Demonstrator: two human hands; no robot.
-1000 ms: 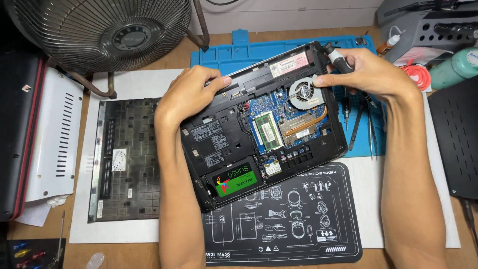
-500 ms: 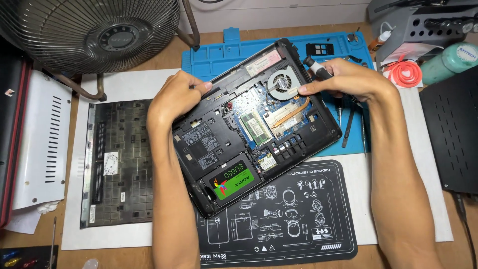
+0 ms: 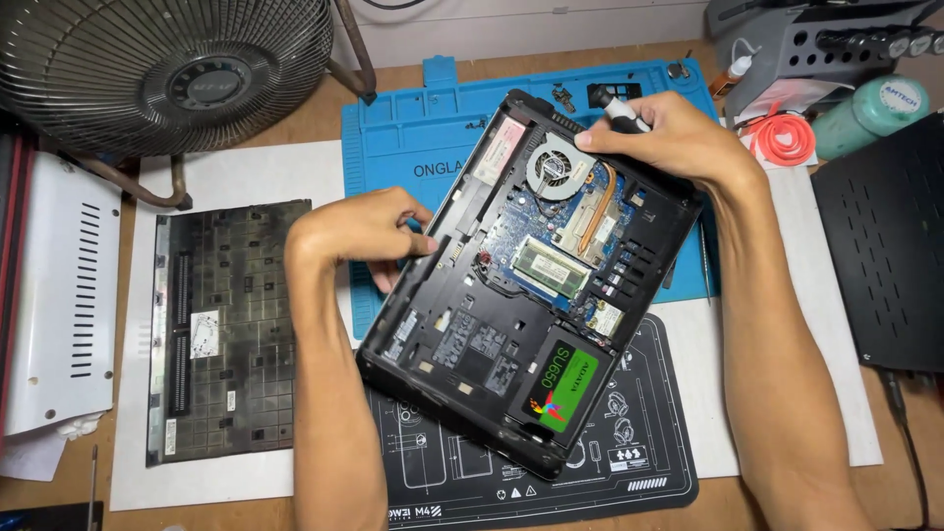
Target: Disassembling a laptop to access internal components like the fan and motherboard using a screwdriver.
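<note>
An opened laptop (image 3: 531, 295) lies bottom side up and turned at an angle on the bench (image 3: 324, 123), its base cover off so the inner parts show. It rests partly on a blue work mat (image 3: 413, 138) at the far side and partly on a black printed mat (image 3: 649, 462) at the near side. Inside it, a round cooling fan (image 3: 559, 167) sits near the far corner, a copper heat pipe (image 3: 602, 208) runs beside it, a green memory stick (image 3: 549, 269) lies near the middle, and a black and green drive (image 3: 559, 387) fills the near corner.

The left hand (image 3: 359, 236) grips the laptop's left edge, fingers curled over the rim. The right hand (image 3: 678, 143) rests on the far right corner of the laptop and is closed around a screwdriver (image 3: 618, 110) with a black and white handle; the tip is hidden behind the hand.

To the left, well apart from the laptop, a removed keyboard (image 3: 226, 329) lies face down on a white sheet (image 3: 246, 177). A metal fan (image 3: 167, 69) stands at the far left of the bench, with a white vented panel (image 3: 64, 295) beside it. At the far right are a red coil (image 3: 784, 138), a green bottle (image 3: 870, 110) and a black vented case (image 3: 885, 246).
</note>
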